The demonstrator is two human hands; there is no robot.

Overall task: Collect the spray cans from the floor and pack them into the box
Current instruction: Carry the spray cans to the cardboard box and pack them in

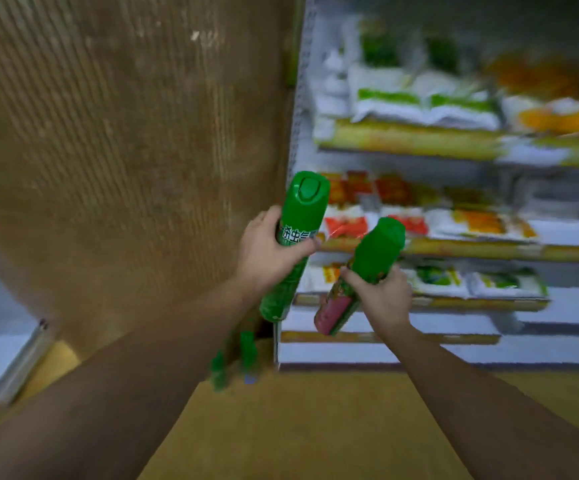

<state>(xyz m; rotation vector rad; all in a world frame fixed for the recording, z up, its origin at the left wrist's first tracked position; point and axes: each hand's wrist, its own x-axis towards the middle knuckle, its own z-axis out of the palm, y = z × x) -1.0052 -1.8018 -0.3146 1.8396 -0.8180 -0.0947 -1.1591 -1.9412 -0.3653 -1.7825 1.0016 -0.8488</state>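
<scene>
My left hand [267,252] grips a tall green spray can [296,237] around its middle, cap pointing up and away. My right hand [383,294] holds a second spray can [360,271] with a green cap and a red-pink lower body, tilted to the right. Both cans are lifted in front of me. Below my left forearm, blurred green shapes [236,358] that look like more spray cans stand low down beside the cardboard. A large brown cardboard panel [125,150], apparently a side or flap of the box, fills the left of the view.
A white shop shelf unit [454,244] with several rows of packaged goods stands on the right. The yellowish floor [315,427] spreads below my arms. A grey metal rail [21,362] lies at the lower left. The whole view is blurred.
</scene>
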